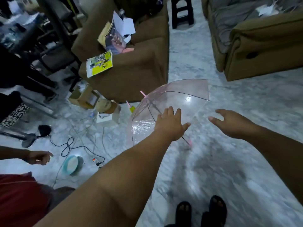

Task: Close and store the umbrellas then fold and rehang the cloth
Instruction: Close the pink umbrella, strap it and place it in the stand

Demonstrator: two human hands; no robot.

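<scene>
A clear, pink-tinted umbrella [178,102] lies open on its side on the marble floor, its pink tip pointing toward the brown armchair. My left hand [170,125] reaches out over the canopy's near edge with fingers spread, holding nothing. My right hand [229,122] is stretched forward to the right of the umbrella, fingers relaxed and slightly curved, apart from the canopy. The umbrella's handle is hidden behind my left hand. No cloth is visible.
A brown armchair [131,63] piled with papers stands behind the umbrella, a brown sofa [255,46] at the right. Boxes [85,97], cables [73,145] and a round teal object [73,164] litter the floor at left. Another person's hand [39,157] shows at left. My sandalled feet [201,210] are below.
</scene>
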